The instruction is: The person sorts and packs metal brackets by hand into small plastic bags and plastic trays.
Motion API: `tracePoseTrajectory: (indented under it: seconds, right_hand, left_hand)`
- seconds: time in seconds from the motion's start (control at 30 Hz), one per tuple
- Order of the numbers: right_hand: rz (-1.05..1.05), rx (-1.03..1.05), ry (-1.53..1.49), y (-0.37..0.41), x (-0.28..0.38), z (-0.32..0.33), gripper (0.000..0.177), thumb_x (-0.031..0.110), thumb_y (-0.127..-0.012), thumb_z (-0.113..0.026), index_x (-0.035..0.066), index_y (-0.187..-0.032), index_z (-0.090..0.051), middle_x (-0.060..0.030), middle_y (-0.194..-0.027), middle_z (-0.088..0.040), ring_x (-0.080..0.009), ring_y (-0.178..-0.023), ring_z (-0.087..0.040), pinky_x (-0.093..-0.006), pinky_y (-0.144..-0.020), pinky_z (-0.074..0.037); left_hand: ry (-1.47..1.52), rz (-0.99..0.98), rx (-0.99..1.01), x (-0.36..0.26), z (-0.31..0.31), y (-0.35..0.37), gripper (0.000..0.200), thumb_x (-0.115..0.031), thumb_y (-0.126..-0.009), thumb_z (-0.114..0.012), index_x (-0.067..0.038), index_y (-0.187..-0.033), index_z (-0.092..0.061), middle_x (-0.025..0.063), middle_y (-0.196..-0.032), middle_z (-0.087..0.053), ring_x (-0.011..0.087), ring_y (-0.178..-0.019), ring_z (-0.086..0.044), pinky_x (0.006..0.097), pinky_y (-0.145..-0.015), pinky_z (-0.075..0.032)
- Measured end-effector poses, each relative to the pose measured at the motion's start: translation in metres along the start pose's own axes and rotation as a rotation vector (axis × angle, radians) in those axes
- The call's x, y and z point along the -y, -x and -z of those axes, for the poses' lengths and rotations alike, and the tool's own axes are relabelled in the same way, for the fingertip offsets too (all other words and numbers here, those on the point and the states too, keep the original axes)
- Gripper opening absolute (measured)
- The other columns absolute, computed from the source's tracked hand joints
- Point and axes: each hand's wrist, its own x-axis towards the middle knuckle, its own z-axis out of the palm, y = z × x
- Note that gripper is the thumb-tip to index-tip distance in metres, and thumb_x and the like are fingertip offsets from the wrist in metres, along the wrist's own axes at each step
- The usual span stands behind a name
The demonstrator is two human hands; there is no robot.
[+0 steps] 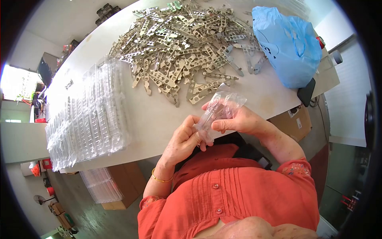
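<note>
A small clear plastic bag (223, 102) is held between my two hands, just above the table's near edge. My left hand (184, 139) is closed, its thumb and fingers pinching the bag's lower left end. From the other side my right hand (241, 120) curls around the bag, thumb in front and fingers partly behind the plastic. Whether anything lies inside the crumpled bag I cannot make out. Beyond the hands, a large heap of flat metal brackets (175, 51) with punched holes spreads over the white table (151, 133).
Stacked clear plastic trays (93, 115) stand at the left. At the right lie a blue plastic bag (288, 47) and a black phone-like object (306, 92). Below the table are a cardboard box (292, 124) at right and another carton (126, 185) with clear trays at left.
</note>
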Motion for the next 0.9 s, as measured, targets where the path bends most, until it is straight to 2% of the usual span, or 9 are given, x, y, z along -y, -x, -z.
tracePoseTrajectory:
  seconds: [0.17,0.23,0.33,0.4,0.53,0.63,0.7,0.8,0.9]
  right_hand:
    - [-0.078,0.028,0.011,0.002,0.008,-0.002,0.059,0.013,-0.086,-0.079,0.002,-0.137,-0.051,-0.0029,-0.094,-0.067,-0.0083,-0.074,-0.059,-0.024,-0.061,-0.05]
    - [-0.094,0.032,0.014,0.003,0.009,-0.003,0.06,0.012,-0.086,-0.08,0.002,-0.137,-0.05,-0.0026,-0.092,-0.067,-0.0083,-0.074,-0.06,-0.0239,-0.06,-0.05]
    - [-0.135,0.037,-0.001,0.002,0.012,-0.006,0.068,0.012,-0.085,-0.08,0.001,-0.142,-0.044,-0.0037,-0.093,-0.069,-0.0088,-0.074,-0.062,-0.0226,-0.059,-0.049]
    - [-0.193,0.189,-0.002,0.0,0.017,-0.008,0.075,0.009,-0.082,-0.079,-0.002,-0.144,-0.038,-0.0063,-0.095,-0.069,-0.0084,-0.074,-0.062,-0.0229,-0.059,-0.05]
    - [-0.194,0.236,-0.025,-0.002,0.01,-0.004,0.079,0.01,-0.082,-0.08,-0.003,-0.145,-0.035,-0.0065,-0.096,-0.07,-0.0091,-0.076,-0.063,-0.023,-0.058,-0.05]
    - [-0.212,0.247,-0.044,0.002,0.011,-0.003,0.078,0.011,-0.083,-0.08,-0.002,-0.146,-0.035,-0.0068,-0.102,-0.07,-0.0112,-0.086,-0.064,-0.0248,-0.069,-0.052]
    - [-0.071,0.131,-0.049,0.007,0.009,-0.004,0.076,0.015,-0.084,-0.081,0.003,-0.147,-0.039,-0.0059,-0.11,-0.068,-0.0125,-0.102,-0.064,-0.0288,-0.086,-0.052]
    - [-0.101,0.03,0.098,0.012,0.024,0.003,0.07,0.016,-0.084,-0.082,0.004,-0.143,-0.045,-0.0054,-0.117,-0.066,-0.0138,-0.111,-0.06,-0.0322,-0.098,-0.047]
    - [-0.016,-0.033,0.11,0.013,0.013,0.018,0.062,0.017,-0.085,-0.081,0.004,-0.138,-0.051,-0.0051,-0.117,-0.065,-0.0146,-0.112,-0.06,-0.0324,-0.097,-0.048]
  left_hand:
    - [0.027,-0.022,0.005,-0.001,-0.006,0.0,0.016,0.002,-0.099,-0.041,-0.001,-0.114,-0.044,0.0108,-0.088,-0.07,0.0129,-0.074,-0.066,0.0242,-0.067,-0.052]
    - [0.014,0.027,0.032,0.002,-0.001,0.001,0.026,-0.001,-0.101,-0.048,0.001,-0.127,-0.044,0.0135,-0.094,-0.069,0.018,-0.084,-0.07,0.0254,-0.066,-0.055]
    - [-0.006,0.003,0.024,-0.002,-0.003,0.002,0.037,0.0,-0.101,-0.047,0.001,-0.137,-0.041,0.0131,-0.095,-0.069,0.0184,-0.084,-0.07,0.0255,-0.066,-0.055]
    - [-0.023,0.003,0.077,-0.005,-0.001,0.002,0.04,0.0,-0.101,-0.047,0.001,-0.14,-0.039,0.0126,-0.095,-0.069,0.018,-0.084,-0.07,0.0255,-0.066,-0.056]
    - [0.025,-0.034,0.149,-0.006,-0.002,0.001,0.039,0.001,-0.101,-0.048,0.002,-0.139,-0.042,0.0115,-0.095,-0.069,0.0164,-0.084,-0.069,0.0255,-0.066,-0.056]
    - [-0.027,-0.042,0.092,0.0,-0.001,0.001,0.029,0.002,-0.101,-0.048,0.002,-0.13,-0.046,0.0111,-0.095,-0.069,0.0149,-0.083,-0.069,0.0251,-0.067,-0.055]
    - [-0.087,-0.033,0.052,0.001,-0.001,-0.001,0.023,0.002,-0.101,-0.048,0.001,-0.124,-0.047,0.0112,-0.095,-0.069,0.0142,-0.083,-0.069,0.0248,-0.067,-0.055]
    - [-0.16,-0.019,0.001,-0.002,-0.001,0.0,0.014,0.001,-0.101,-0.047,0.0,-0.115,-0.049,0.0112,-0.093,-0.07,0.013,-0.081,-0.068,0.0243,-0.068,-0.054]
    - [-0.151,-0.018,-0.016,0.0,-0.002,0.0,0.011,0.001,-0.101,-0.047,0.0,-0.112,-0.049,0.0109,-0.091,-0.07,0.0123,-0.079,-0.067,0.024,-0.068,-0.054]
